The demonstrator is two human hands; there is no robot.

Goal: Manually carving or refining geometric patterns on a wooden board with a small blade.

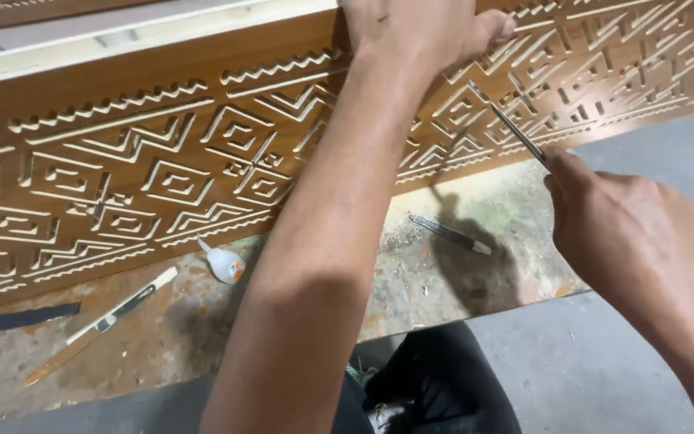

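A long brown wooden panel (162, 161) carved with pale geometric diamonds and zigzags leans tilted across the workbench. My left hand (411, 28) rests on its upper edge, fingers curled over the carving, the forearm crossing the middle of the view. My right hand (620, 233) grips a thin metal file (508, 124) whose tip touches a carved groove just right of my left hand.
On the worn, dusty bench (443, 273) lie a second small file (451, 235), a small white glue bottle (223, 262), a light-handled blade tool (118, 307) and a black strip (22, 318). Grey floor (604, 370) and my dark trousers show below.
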